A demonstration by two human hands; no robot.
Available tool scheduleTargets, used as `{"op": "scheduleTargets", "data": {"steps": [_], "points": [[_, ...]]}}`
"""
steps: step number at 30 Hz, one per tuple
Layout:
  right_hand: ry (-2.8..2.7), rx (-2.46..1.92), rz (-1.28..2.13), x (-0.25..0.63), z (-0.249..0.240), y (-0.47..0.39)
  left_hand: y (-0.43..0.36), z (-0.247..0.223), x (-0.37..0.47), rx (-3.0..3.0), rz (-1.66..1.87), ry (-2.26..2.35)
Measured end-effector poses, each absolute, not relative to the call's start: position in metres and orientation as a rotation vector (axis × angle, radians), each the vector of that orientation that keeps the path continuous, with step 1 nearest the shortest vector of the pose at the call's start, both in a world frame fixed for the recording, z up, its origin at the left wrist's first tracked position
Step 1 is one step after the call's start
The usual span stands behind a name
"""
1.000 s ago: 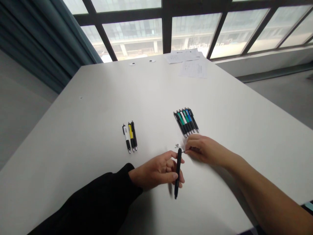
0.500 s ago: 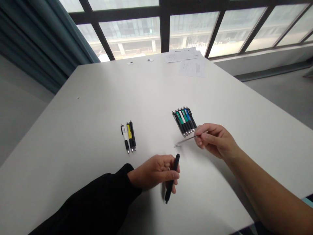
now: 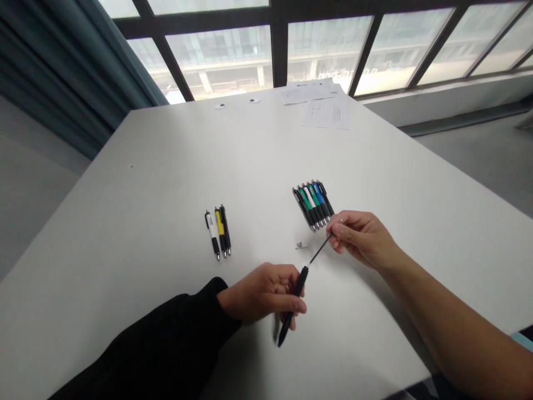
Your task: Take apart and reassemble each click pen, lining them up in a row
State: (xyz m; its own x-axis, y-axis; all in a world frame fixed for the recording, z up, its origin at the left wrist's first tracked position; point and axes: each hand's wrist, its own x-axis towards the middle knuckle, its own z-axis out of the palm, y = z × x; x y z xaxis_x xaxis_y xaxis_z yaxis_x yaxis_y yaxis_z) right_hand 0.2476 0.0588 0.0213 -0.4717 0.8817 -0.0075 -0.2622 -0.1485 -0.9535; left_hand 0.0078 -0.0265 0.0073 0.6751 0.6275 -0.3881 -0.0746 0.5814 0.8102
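Note:
My left hand (image 3: 275, 294) grips a black pen barrel (image 3: 296, 295) between thumb and fingers, tilted with its upper end toward my right hand. A thin dark pen refill (image 3: 320, 248) is pinched in my right hand (image 3: 358, 233); its lower tip is at the barrel's upper end, and I cannot tell whether it has entered. On the table beside them lie small metallic pen parts (image 3: 300, 245), probably a tip and a spring. Just beyond my right hand is a row of several pens (image 3: 314, 204) in black, green, white and blue.
Left of centre lie three pens: a white one (image 3: 212, 234), a yellow one (image 3: 220, 230) and a black one (image 3: 225, 229). Printed papers (image 3: 325, 114) rest at the far end of the white table (image 3: 175, 166), by the window. A blue curtain (image 3: 62, 66) hangs at the left.
The refill in my right hand has swung from pointing left at the small parts to pointing down at the barrel. The barrel has tilted slightly more in my left hand.

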Motion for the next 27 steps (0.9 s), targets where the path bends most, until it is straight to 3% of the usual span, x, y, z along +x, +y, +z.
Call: {"op": "scheduleTargets", "data": {"steps": [9, 27], "points": [[-1.680, -0.618, 2.072, 0.240, 0.019, 0.045, -0.025, 0.008, 0.009, 0.905, 0.438, 0.762], [-1.698, -0.806, 1.948, 0.236, 0.027, 0.040, -0.027, 0.002, 0.012, 1.112, 0.483, 0.895]]}}
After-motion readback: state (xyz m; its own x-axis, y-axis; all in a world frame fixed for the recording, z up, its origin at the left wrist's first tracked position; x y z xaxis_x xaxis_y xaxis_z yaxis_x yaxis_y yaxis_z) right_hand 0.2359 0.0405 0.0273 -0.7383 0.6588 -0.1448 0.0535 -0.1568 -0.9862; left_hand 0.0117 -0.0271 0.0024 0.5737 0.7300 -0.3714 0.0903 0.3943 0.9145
